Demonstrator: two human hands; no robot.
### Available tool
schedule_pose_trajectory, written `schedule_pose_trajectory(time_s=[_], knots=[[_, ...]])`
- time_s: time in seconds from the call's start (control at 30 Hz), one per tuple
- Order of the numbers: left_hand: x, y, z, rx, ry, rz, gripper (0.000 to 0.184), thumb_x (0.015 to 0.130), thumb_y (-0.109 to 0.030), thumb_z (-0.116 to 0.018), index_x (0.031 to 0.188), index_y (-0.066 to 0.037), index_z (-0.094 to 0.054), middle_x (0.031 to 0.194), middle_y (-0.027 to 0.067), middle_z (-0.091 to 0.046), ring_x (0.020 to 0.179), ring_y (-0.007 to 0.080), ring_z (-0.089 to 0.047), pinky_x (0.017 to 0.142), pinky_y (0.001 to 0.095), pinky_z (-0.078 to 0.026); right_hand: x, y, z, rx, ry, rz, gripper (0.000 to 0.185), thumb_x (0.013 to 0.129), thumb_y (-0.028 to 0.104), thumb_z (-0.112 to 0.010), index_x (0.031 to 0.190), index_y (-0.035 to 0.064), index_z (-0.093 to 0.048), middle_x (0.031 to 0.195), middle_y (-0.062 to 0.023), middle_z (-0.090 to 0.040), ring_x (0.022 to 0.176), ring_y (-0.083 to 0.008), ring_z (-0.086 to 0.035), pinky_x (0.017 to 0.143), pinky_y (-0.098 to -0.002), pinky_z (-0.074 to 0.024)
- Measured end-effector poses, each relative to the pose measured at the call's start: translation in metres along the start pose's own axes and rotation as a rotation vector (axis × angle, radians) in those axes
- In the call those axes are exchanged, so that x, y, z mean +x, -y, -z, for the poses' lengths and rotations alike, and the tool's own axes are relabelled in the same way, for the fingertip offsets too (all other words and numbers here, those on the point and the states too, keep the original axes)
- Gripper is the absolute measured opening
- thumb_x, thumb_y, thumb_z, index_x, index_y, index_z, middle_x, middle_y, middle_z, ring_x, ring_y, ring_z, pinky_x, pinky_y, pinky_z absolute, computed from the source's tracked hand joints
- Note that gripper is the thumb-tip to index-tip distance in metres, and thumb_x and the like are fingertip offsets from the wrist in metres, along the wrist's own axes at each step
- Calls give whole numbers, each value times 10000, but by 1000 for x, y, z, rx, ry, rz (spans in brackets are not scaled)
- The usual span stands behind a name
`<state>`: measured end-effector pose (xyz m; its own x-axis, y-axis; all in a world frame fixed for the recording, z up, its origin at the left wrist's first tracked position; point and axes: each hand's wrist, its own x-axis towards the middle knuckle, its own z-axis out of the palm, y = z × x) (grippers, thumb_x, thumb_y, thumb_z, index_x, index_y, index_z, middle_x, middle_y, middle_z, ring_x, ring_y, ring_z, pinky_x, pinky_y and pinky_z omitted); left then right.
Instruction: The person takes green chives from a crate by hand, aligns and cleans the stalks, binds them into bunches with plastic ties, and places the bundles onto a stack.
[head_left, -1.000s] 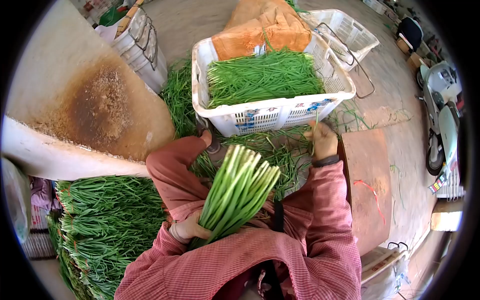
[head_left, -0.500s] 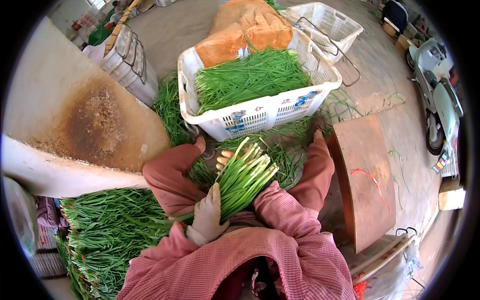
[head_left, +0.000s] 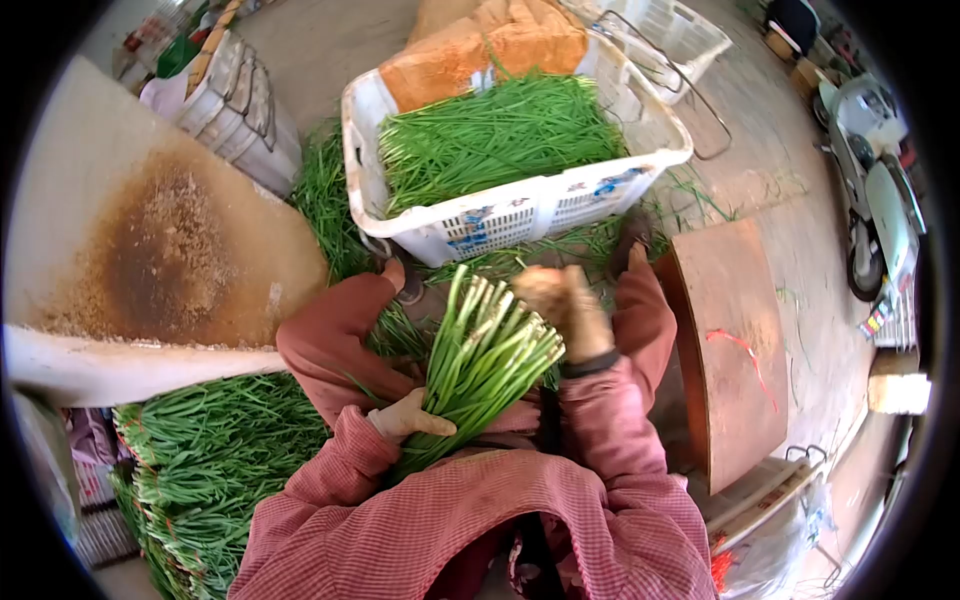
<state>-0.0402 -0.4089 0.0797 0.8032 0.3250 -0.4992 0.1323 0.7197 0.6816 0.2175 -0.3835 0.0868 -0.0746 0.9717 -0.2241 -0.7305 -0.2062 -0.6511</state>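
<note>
My left hand (head_left: 408,416), in a pale glove, is closed round a bunch of garlic chives (head_left: 480,365) above my lap. The white stem ends point up and away from me, and the green leaves run back under my sleeve. Just right of the stem ends is my right hand (head_left: 578,318), smeared by motion, with a dark band at the wrist. Its fingers are too blurred to show whether they hold anything. In front of my feet stands a white plastic crate (head_left: 520,205) with loose garlic chives (head_left: 500,140) inside.
An orange cloth (head_left: 490,55) lies over the crate's far side. Tied bundles of chives (head_left: 220,460) are stacked at my left, below a stained pale slab (head_left: 180,250). A brown board (head_left: 735,350) stands at my right, with a parked scooter (head_left: 880,190) beyond.
My right hand has come out from behind the bunch and moved right, beside the stem ends. My left hand has shifted slightly and still grips the chives.
</note>
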Motion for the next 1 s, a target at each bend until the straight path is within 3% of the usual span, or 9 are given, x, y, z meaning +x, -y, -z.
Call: schedule_pose_trajectory(time_s=[0.13,0.17,0.23,0.37,0.63,0.73,0.83,0.97,1.0], knots=[[-8,8,3,-77,-185,-2,592,630,-91,-693,1156,-10,-433,1088,57,-503,982,156,-470,866,284,-362,-12,35,-15,-810,234,467,145,740,65,-592,883,62,-616,1031,-72,-563,1061,-193,-458,951,-324,-289],[-6,10,3,-59,-196,-7,594,631,-95,-691,1158,-10,-431,1088,57,-503,980,156,-471,865,282,-361,-11,37,-23,-1161,301,630,166,701,78,-627,864,108,-630,1032,-79,-565,1062,-212,-459,961,-357,-271],[-4,9,0,-104,-185,-21,586,638,-108,-685,1157,-11,-431,1089,56,-502,985,157,-468,868,280,-358,-8,33,-28,-1446,517,644,196,654,87,-649,842,140,-637,1044,-98,-557,1079,-227,-440,964,-374,-264],[-6,13,3,-131,-141,-61,595,670,-178,-657,1183,-14,-403,1124,64,-480,1020,167,-452,891,285,-342,-3,23,-31,-1643,567,744,154,623,111,-653,772,129,-620,1058,-101,-545,1032,-284,-469,907,-380,-333],[-14,4,-8,-372,-137,-136,638,778,-389,-530,1258,-32,-308,1233,85,-395,1103,186,-392,942,303,-301,-11,38,-39,-1683,612,752,179,628,105,-640,790,177,-608,982,-52,-581,989,-281,-503,792,-403,-411],[-12,8,-1,-341,-146,-107,617,804,-414,-492,1260,-40,-308,1241,78,-391,1112,187,-384,943,301,-300,-11,40,-44,-1860,546,898,145,676,90,-580,803,153,-611,943,-48,-594,944,-251,-531,743,-353,-431],[-15,10,1,-350,-160,-44,610,808,-417,-489,1260,-48,-310,1242,71,-391,1114,186,-382,943,300,-300,-5,64,-35,-1926,38,1022,166,727,40,-514,863,70,-605,864,-69,-613,785,-197,-578,656,-269,-450],[-16,25,15,-450,-160,-26,610,797,-410,-512,1257,-59,-319,1229,65,-404,1095,177,-395,931,293,-315,15,101,33,-901,-869,875,100,791,57,-520,838,56,-607,677,-46,-605,530,-117,-537,481,-231,-426],[-16,26,15,-448,-155,-30,610,797,-410,-512,1257,-59,-319,1229,65,-404,1095,177,-395,931,293,-315,8,110,74,-1430,-1031,730,170,796,178,-525,930,98,-594,672,-120,-592,553,-161,-546,460,-296,-446]])
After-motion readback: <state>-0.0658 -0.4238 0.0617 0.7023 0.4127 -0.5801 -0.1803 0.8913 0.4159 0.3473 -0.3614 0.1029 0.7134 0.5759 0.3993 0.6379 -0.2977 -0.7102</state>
